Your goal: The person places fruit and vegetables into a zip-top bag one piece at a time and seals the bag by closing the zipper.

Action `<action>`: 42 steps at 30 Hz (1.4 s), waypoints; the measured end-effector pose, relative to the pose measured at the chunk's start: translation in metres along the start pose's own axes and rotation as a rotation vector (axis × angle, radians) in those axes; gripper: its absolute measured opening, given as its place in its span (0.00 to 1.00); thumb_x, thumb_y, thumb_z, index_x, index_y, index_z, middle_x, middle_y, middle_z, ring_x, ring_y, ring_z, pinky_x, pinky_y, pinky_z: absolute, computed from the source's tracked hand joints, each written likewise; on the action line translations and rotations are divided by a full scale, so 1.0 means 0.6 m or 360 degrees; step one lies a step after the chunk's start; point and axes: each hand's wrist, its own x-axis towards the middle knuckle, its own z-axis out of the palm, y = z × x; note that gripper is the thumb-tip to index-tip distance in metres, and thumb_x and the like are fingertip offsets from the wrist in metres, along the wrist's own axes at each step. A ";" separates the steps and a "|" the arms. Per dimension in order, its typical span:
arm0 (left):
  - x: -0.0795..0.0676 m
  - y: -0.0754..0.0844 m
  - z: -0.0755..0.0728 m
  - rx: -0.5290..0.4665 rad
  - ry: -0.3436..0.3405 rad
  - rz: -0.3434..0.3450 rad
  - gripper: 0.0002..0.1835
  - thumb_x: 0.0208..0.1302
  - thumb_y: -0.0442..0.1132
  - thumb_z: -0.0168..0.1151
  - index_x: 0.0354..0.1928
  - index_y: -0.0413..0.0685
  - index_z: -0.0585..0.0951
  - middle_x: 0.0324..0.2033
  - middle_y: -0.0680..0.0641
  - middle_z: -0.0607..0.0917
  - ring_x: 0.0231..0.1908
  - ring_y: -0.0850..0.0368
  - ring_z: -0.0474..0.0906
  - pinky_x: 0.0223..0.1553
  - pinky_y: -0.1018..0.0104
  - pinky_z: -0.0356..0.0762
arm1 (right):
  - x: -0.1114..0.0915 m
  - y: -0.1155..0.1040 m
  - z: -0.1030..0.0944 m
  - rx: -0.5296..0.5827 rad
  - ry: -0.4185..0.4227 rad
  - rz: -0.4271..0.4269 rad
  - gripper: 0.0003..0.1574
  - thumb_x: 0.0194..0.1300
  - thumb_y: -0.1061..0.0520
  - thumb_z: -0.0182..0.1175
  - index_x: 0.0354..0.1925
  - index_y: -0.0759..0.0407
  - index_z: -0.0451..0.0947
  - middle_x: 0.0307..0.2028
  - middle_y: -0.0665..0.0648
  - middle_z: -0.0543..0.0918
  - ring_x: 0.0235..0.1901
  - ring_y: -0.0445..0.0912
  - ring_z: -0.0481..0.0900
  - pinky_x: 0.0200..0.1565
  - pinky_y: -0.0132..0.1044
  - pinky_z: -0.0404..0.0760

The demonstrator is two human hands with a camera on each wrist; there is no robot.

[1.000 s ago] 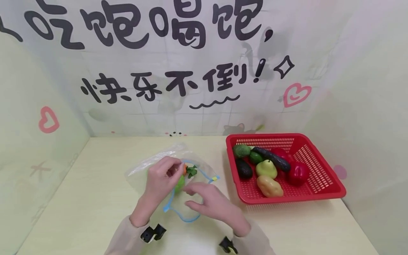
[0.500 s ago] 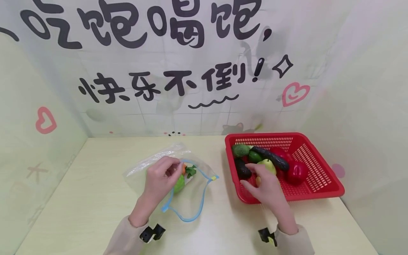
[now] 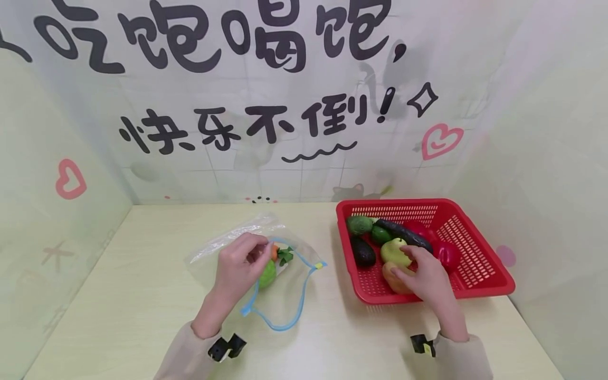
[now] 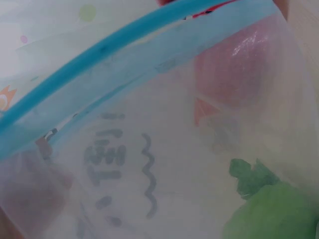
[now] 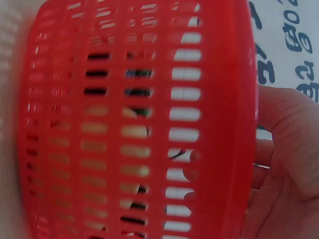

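Note:
My left hand (image 3: 241, 266) pinches the rim of a clear zip bag (image 3: 211, 256), whose blue-edged mouth gapes toward me. Inside or beneath its film lie a carrot (image 3: 274, 252) with green leaves and a round light-green vegetable (image 3: 267, 274). In the left wrist view, the blue zip strip (image 4: 114, 52) crosses the top. Over the red basket (image 3: 496, 287), my right hand (image 3: 429, 279) hovers at a green pear (image 3: 395, 252) and a lumpy yellow item (image 3: 395, 279), fingers bent but apart. Contact cannot be told; in the right wrist view the basket wall (image 5: 219, 124) hides the fingertips.
The basket also contains an avocado (image 3: 363, 252), a long dark eggplant (image 3: 404, 232), a dark-green cucumber-like piece (image 3: 359, 225), a smaller green one (image 3: 380, 235) and a glossy red item (image 3: 448, 256). White walls enclose the pale tabletop (image 3: 123, 295).
My right hand has gone from beside the bag to the basket, first near the avocado, then rightward to the pear and yellow item. My left hand stays on the bag's rim.

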 end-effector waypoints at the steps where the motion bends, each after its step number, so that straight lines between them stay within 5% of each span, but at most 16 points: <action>1: 0.000 0.000 0.000 0.0003 -0.0001 -0.0001 0.07 0.44 0.21 0.64 0.25 0.38 0.80 0.19 0.48 0.78 0.16 0.60 0.70 0.16 0.76 0.70 | 0.001 0.005 -0.002 -0.0020 -0.0016 0.0020 0.31 0.51 0.57 0.71 0.52 0.68 0.73 0.47 0.67 0.79 0.43 0.58 0.76 0.42 0.53 0.80; 12: -0.001 -0.001 0.000 -0.0001 0.0003 0.0007 0.07 0.44 0.22 0.63 0.25 0.39 0.80 0.19 0.48 0.78 0.16 0.61 0.70 0.16 0.76 0.70 | 0.011 0.025 -0.017 -0.0145 -0.0448 0.0366 0.35 0.49 0.53 0.71 0.49 0.72 0.73 0.36 0.63 0.80 0.33 0.52 0.74 0.34 0.48 0.79; 24: -0.001 -0.002 0.000 0.0002 -0.0006 0.0007 0.07 0.43 0.21 0.64 0.24 0.38 0.80 0.19 0.47 0.79 0.16 0.61 0.71 0.17 0.77 0.71 | 0.023 0.034 0.002 -0.0125 -0.0631 0.0407 0.25 0.47 0.60 0.70 0.42 0.70 0.74 0.30 0.58 0.77 0.30 0.50 0.72 0.35 0.44 0.77; 34: 0.000 0.000 0.001 -0.0011 -0.0021 0.0004 0.07 0.44 0.21 0.64 0.25 0.38 0.79 0.20 0.47 0.79 0.16 0.61 0.71 0.17 0.77 0.71 | 0.028 0.036 -0.003 -0.0193 -0.0647 0.0430 0.29 0.46 0.56 0.72 0.44 0.68 0.72 0.30 0.58 0.76 0.31 0.51 0.72 0.33 0.45 0.76; 42: 0.000 -0.001 0.000 -0.0003 -0.0030 -0.0008 0.07 0.45 0.21 0.64 0.25 0.38 0.79 0.20 0.47 0.79 0.17 0.61 0.71 0.17 0.77 0.70 | 0.023 -0.001 -0.028 -0.0207 -0.0446 0.0360 0.39 0.42 0.53 0.73 0.51 0.67 0.70 0.36 0.62 0.77 0.34 0.53 0.72 0.30 0.46 0.77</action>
